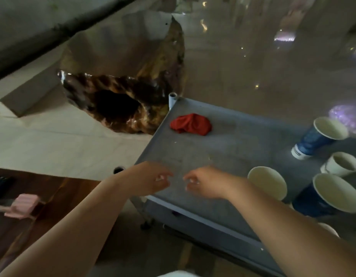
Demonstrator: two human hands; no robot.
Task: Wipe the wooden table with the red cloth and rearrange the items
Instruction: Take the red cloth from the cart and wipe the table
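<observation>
Both hands empty over the near edge of the grey cart top (223, 148): left hand (151, 179) and right hand (205, 183) loosely curled, fingertips almost meeting. Red cloth (191, 124) bunched near the far left corner. Paper cups (267, 181) clustered along the right edge.

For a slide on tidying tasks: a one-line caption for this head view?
Both hands, left and right, empty over a grey cart bearing a crumpled red cloth and paper cups.
</observation>
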